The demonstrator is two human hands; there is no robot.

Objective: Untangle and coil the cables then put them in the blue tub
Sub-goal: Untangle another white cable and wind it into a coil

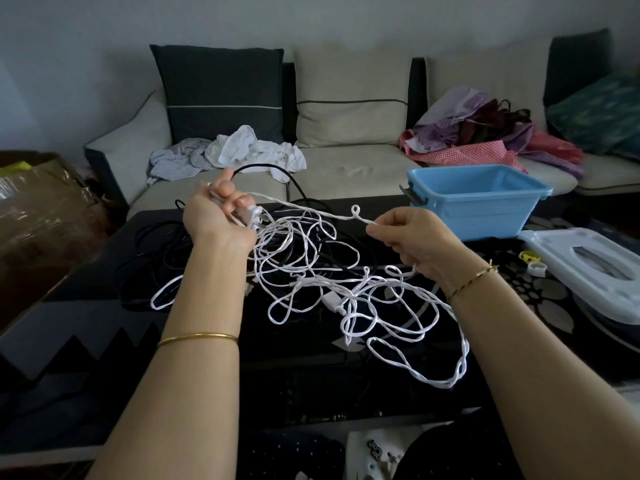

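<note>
our left hand [218, 216] curls round the plug end of the white braided cable [331, 303], our right hand [412, 237] pinches its strand; the rest lies tangled on the dark table [277, 375], near the blue tub [485, 216]. it looks light and limp: we'd feed from the plug.

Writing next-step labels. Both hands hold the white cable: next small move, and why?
Probably slide the right hand along the strand to work out its small loop: the left hand grips the white cable near its end, the strand runs taut between them, the rest lies tangled.
</note>
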